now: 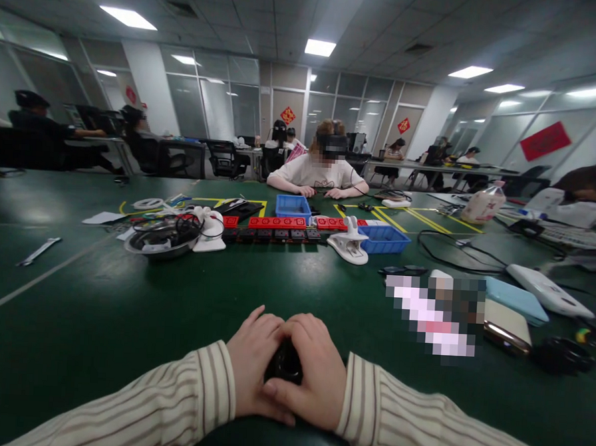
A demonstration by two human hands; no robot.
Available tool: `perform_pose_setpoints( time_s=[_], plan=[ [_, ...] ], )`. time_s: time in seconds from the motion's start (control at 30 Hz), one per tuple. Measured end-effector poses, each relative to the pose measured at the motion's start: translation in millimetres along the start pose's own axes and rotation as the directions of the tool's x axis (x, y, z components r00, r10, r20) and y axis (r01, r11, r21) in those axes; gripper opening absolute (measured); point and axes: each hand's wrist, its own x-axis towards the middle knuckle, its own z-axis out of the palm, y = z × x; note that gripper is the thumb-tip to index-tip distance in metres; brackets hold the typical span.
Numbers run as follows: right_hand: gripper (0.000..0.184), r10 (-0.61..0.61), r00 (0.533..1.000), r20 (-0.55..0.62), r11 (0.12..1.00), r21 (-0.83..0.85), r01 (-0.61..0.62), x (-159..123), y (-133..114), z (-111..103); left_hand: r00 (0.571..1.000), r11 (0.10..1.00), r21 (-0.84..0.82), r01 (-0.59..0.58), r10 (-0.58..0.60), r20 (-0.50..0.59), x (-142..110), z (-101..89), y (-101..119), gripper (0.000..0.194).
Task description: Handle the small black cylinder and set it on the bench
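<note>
A small glossy black object (285,363) sits low in the middle of the head view, mostly covered by my hands, so its kind cannot be made out. My left hand (253,367) curves around its left side. From the right, my right hand (319,370) closes over it, the thumb crossing in front toward my left hand. The fingers of both hands meet above the object. Both hands rest close to the near edge of the green table (183,310).
Across the table are a metal bowl (164,250) with cables, red sockets (278,222), black sockets (272,235), blue bins (384,239) and a white clamp-like stand (349,246). A wrench (39,252) lies left; a power bank-like block (507,326) lies right. A person (320,174) sits opposite.
</note>
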Motion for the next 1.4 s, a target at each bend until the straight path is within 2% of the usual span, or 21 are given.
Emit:
perform_pose_setpoints(
  time_s=[0.1,0.2,0.3,0.4,0.5,0.57,0.67,0.73,0.83,0.93,1.0,1.07,1.2,1.33,1.4],
  plan=[
    [0.042,0.066,0.996,0.053,0.993,-0.097,-0.060,0,1,3,0.998,0.998,0.001,0.064,-0.064,0.022,0,1.0,4,0.056],
    [0.024,0.040,0.994,0.100,0.995,-0.094,-0.031,1,1,1,0.995,0.995,-0.041,0.093,-0.092,0.029,1,2.4,0,0.048],
    [0.013,-0.083,0.992,0.099,0.996,-0.002,0.084,2,1,-2,0.998,0.995,-0.091,0.043,-0.038,0.058,4,1.4,-8,0.039],
    [0.015,-0.243,0.964,0.113,0.969,0.079,0.235,2,-1,-4,0.995,0.990,-0.139,-0.037,0.049,0.082,6,-0.1,-13,0.032],
    [0.016,-0.370,0.922,0.117,0.925,0.134,0.354,2,-2,-5,0.997,0.987,-0.155,-0.050,0.058,0.048,7,0.8,-16,0.043],
    [0.018,-0.399,0.913,0.089,0.911,0.154,0.383,2,-4,-6,0.999,0.989,-0.146,-0.041,0.045,0.024,7,2.3,-17,0.053],
    [0.021,-0.361,0.931,0.057,0.924,0.156,0.349,3,-6,-8,0.997,0.988,-0.146,-0.057,0.065,0.052,6,2.8,-18,0.062],
    [0.026,-0.272,0.962,0.036,0.955,0.133,0.265,2,-5,-9,0.995,0.984,-0.169,-0.057,0.071,0.075,6,1.2,-17,0.067],
    [0.045,-0.079,0.997,-0.010,0.996,0.046,0.080,0,-4,-7,0.998,0.988,-0.150,-0.022,0.030,0.048,4,-1.3,-13,0.072],
    [0.059,0.005,1.000,-0.022,0.999,-0.047,-0.006,-2,-3,-3,1.000,0.998,-0.055,0.004,-0.005,-0.005,2,-1.3,-9,0.073],
    [0.057,0.031,0.999,-0.011,0.996,-0.089,-0.031,-2,-3,-1,0.999,1.000,-0.020,0.017,-0.018,-0.034,1,-0.2,-7,0.070],
    [0.045,0.056,0.998,0.025,0.991,-0.122,-0.052,-2,-3,0,0.999,0.999,-0.015,0.029,-0.030,-0.042,1,0.9,-6,0.057],
    [0.022,0.019,0.994,0.107,0.994,-0.111,-0.007,-1,0,0,1.000,0.995,-0.091,0.031,-0.031,-0.001,2,2.5,-8,0.036],
    [0.014,-0.109,0.990,0.090,0.994,0.013,0.108,0,1,-2,0.998,0.980,-0.195,-0.046,0.055,0.040,5,5.3,-14,0.030],
    [0.015,-0.193,0.978,0.076,0.979,0.077,0.187,0,0,-2,0.993,0.974,-0.211,-0.086,0.100,0.057,6,6.8,-18,0.027]
  ],
)
